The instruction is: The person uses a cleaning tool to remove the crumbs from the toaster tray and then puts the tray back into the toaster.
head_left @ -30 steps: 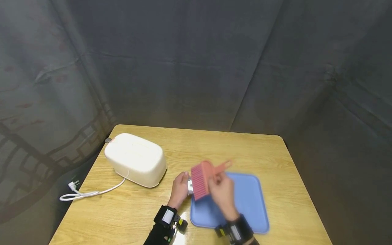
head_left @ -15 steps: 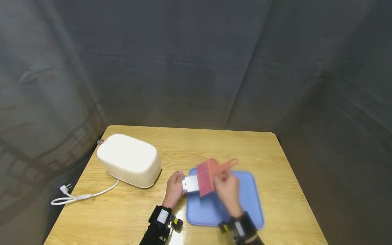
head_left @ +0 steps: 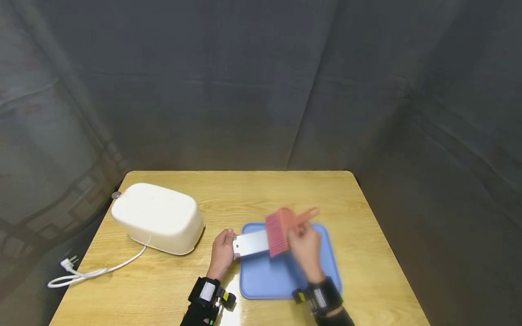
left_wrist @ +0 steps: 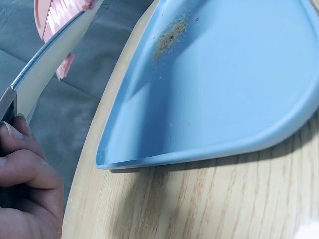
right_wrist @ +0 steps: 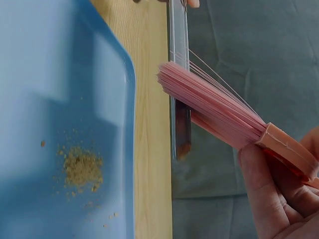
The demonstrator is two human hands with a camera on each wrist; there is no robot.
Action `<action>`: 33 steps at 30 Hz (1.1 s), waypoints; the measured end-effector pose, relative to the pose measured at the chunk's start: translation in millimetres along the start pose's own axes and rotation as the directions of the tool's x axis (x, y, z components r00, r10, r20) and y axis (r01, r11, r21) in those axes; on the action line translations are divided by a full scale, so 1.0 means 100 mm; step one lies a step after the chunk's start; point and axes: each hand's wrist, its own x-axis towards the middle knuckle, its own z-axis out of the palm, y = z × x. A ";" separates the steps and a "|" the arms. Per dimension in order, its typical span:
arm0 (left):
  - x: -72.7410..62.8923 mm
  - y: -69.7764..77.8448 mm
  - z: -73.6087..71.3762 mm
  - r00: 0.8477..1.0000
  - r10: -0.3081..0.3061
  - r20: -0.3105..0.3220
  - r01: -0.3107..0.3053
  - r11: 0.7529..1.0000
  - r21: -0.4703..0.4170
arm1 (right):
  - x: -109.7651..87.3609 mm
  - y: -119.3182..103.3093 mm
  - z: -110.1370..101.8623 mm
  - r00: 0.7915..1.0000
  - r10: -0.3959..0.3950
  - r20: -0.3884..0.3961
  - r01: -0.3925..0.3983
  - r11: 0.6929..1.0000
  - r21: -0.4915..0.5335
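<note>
Your pink brush point(head_left: 281, 231) had moved along the silvery plate point(head_left: 250, 243) since a second earlier, away from your left hand point(head_left: 222, 253), and more of the plate lay uncovered. You held that plate raised, apart from the blue tray point(head_left: 265, 278) beneath, with your left thumb and fingers pinching its near end. Your right hand point(head_left: 306, 249) gripped the brush around the base of its handle, and the bristles lay across the plate. In the tray you had a small heap of brownish crumbs point(right_wrist: 82, 168) near one edge, with a few scattered around it. Well to your left on the wooden worktop point(head_left: 253, 190) sat a white appliance point(head_left: 157, 219), its white cord point(head_left: 102, 271) running to a plug point(head_left: 67, 264). Dark cloth point(head_left: 204, 90) hung behind.
</note>
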 end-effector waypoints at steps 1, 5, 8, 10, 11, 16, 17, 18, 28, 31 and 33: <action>0.00 0.00 0.00 1.000 0.003 0.000 -0.003 1.000 0.002 | 0.01 0.01 -0.01 1.000 0.000 -0.005 0.000 1.000 -0.002; 0.00 -0.01 -0.01 1.000 0.003 0.007 -0.003 1.000 -0.011 | 0.03 0.04 -0.04 1.000 0.003 -0.027 -0.004 1.000 -0.022; -0.01 -0.01 -0.02 1.000 -0.002 0.007 0.002 1.000 -0.016 | 0.04 0.06 -0.07 0.999 -0.006 -0.035 0.004 0.999 -0.033; -0.01 -0.01 -0.02 1.000 -0.005 0.002 0.005 1.000 -0.018 | 0.04 0.07 -0.08 0.999 -0.015 -0.034 0.014 0.999 -0.035; -0.01 -0.01 -0.03 1.000 -0.004 0.000 0.004 1.000 -0.020 | 0.05 0.07 -0.08 0.999 -0.022 -0.035 0.021 0.999 -0.034; -0.01 0.00 -0.02 1.000 -0.010 0.009 0.011 0.999 -0.049 | 0.06 0.08 -0.13 0.997 -0.028 -0.066 0.025 0.999 -0.048; -0.01 0.01 -0.02 1.000 -0.009 0.012 0.009 0.999 -0.052 | 0.06 0.08 -0.14 0.997 -0.025 -0.072 0.022 0.999 -0.050; -0.01 0.01 -0.01 1.000 -0.011 0.013 0.011 0.998 -0.055 | 0.07 0.08 -0.15 0.997 -0.018 -0.074 0.014 0.999 -0.051; 0.01 -0.01 0.04 1.000 -0.003 0.000 0.003 0.997 -0.074 | 0.08 0.11 -0.23 0.997 0.025 -0.076 -0.030 0.998 -0.058; 0.01 -0.01 0.05 1.000 0.005 -0.014 -0.006 0.998 -0.064 | 0.09 0.11 -0.24 0.997 0.041 -0.065 -0.044 0.998 -0.052; 0.01 -0.02 0.04 1.000 0.009 -0.021 -0.010 0.998 -0.057 | 0.08 0.10 -0.24 0.997 0.050 -0.064 -0.054 0.997 -0.049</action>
